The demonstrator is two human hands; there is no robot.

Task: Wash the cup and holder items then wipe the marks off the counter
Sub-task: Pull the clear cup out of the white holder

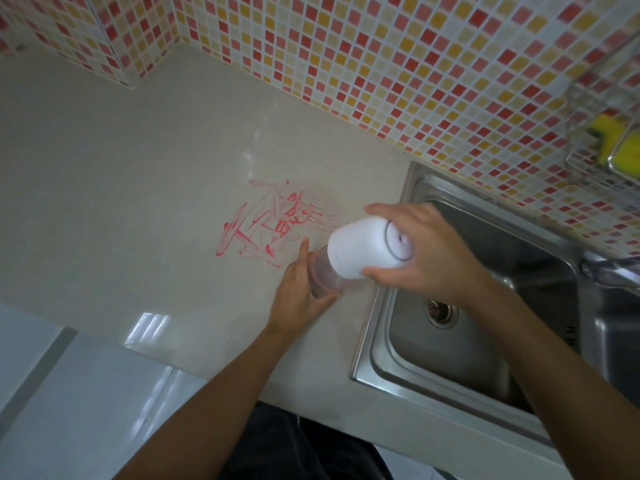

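My right hand (426,251) grips a white cylindrical holder (360,247), tilted on its side just left of the sink's rim. My left hand (298,289) wraps around a clear pinkish cup (323,271) whose upper part sits inside the white holder's open end. Both are held just above the beige counter (121,188). Red scribbled marks (273,223) cover the counter right behind my left hand.
A steel sink (485,344) with a round drain (442,311) lies at the right, and a tap (609,268) reaches over it. A wire rack (588,133) on the mosaic tiled wall holds a yellow sponge (620,143). The counter's front edge runs below my forearms.
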